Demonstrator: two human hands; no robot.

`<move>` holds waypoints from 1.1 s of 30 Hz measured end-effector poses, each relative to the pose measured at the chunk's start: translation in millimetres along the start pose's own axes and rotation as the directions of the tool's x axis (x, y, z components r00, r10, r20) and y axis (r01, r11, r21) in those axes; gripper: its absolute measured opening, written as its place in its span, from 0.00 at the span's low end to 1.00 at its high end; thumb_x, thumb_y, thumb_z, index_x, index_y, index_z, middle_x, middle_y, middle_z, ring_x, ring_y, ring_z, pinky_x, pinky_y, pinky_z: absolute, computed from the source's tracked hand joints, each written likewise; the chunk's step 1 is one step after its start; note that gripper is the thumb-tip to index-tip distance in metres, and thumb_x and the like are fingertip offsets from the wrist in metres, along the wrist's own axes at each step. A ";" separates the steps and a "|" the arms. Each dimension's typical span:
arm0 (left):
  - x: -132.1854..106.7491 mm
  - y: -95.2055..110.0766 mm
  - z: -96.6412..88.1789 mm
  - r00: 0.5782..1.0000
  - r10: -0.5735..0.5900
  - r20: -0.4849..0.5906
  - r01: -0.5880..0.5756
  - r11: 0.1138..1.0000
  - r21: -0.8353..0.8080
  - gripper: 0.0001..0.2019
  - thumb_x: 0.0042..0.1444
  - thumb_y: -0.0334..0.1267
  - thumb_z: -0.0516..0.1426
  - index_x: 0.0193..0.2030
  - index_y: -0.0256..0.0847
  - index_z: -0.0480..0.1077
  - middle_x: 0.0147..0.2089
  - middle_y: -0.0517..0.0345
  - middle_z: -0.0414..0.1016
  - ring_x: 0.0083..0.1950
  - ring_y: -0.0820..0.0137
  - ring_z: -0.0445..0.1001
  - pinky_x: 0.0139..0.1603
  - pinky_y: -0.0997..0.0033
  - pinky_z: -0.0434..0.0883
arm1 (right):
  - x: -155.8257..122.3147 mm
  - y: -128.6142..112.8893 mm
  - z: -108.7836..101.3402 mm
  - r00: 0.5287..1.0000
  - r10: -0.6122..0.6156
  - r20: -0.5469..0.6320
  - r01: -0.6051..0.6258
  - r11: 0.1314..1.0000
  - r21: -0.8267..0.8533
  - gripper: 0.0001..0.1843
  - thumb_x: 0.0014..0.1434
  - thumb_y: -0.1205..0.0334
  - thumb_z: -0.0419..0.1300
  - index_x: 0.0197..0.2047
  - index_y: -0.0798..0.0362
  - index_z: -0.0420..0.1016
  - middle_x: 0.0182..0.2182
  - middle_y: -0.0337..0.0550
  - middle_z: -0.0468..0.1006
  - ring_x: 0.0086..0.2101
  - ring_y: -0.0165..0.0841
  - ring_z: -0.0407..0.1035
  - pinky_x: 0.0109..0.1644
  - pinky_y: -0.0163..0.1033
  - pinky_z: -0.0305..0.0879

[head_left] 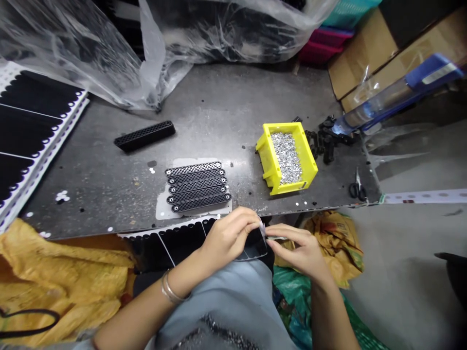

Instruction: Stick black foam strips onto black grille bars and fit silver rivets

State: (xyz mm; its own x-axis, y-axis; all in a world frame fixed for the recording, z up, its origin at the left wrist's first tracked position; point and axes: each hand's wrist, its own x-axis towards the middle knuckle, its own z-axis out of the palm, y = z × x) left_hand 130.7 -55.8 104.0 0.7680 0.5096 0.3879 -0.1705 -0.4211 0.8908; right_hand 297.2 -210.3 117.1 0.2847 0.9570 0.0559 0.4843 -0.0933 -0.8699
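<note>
The left hand (229,238) clenches a glossy black plastic piece (255,245), while the right hand (297,248) pinches a thin silvery sliver (273,238), too small to identify. On the scuffed grey metal bench (204,107) lie five black lattice-textured strips (197,187), a sixth strip (144,136), and one yellow plastic bin (305,160) of silver bits (286,158).

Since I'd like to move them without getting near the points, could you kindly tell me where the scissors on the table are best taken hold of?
Take the scissors by their black finger loops, coming from the near side. The loops lie toward the table's front edge, while the narrow blades point away from it, so a grip there should keep the points clear of the hand.
</note>
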 end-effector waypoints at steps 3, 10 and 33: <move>0.9 -0.9 -0.5 1.000 0.004 0.010 -0.004 1.000 0.006 0.08 0.69 0.24 0.55 0.49 0.37 0.72 0.46 0.48 0.79 0.48 0.68 0.79 0.50 0.68 0.78 | -2.8 1.1 -0.6 0.999 -0.026 -0.039 0.026 1.000 -0.001 0.13 0.62 0.73 0.66 0.45 0.47 0.84 0.43 0.43 0.87 0.42 0.34 0.83 0.49 0.38 0.80; 0.6 -0.2 12.8 0.995 -0.041 0.093 0.022 0.980 0.200 0.12 0.71 0.32 0.54 0.58 0.38 0.69 0.68 0.37 0.68 0.57 0.61 0.77 0.57 0.56 0.78 | -3.2 -11.1 -26.4 0.829 0.125 -0.545 -0.033 0.984 0.177 0.08 0.60 0.73 0.67 0.40 0.51 0.78 0.46 0.45 0.82 0.36 0.31 0.81 0.40 0.37 0.79; -62.7 -4.1 -114.0 0.727 -0.477 -0.495 0.650 0.711 0.270 0.08 0.66 0.40 0.60 0.37 0.50 0.81 0.35 0.64 0.85 0.44 0.64 0.79 0.61 0.53 0.61 | 124.6 -43.3 102.7 0.855 -0.458 0.242 0.499 0.854 -0.149 0.17 0.66 0.71 0.64 0.55 0.45 0.81 0.46 0.46 0.83 0.45 0.37 0.71 0.48 0.48 0.73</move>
State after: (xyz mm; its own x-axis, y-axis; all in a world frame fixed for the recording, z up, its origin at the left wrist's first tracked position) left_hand 12.8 -0.4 103.0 0.3341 0.9422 -0.0257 0.5442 -0.1705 0.8214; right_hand 226.7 -58.7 111.4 -0.1784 0.9278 0.3276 0.6786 0.3571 -0.6418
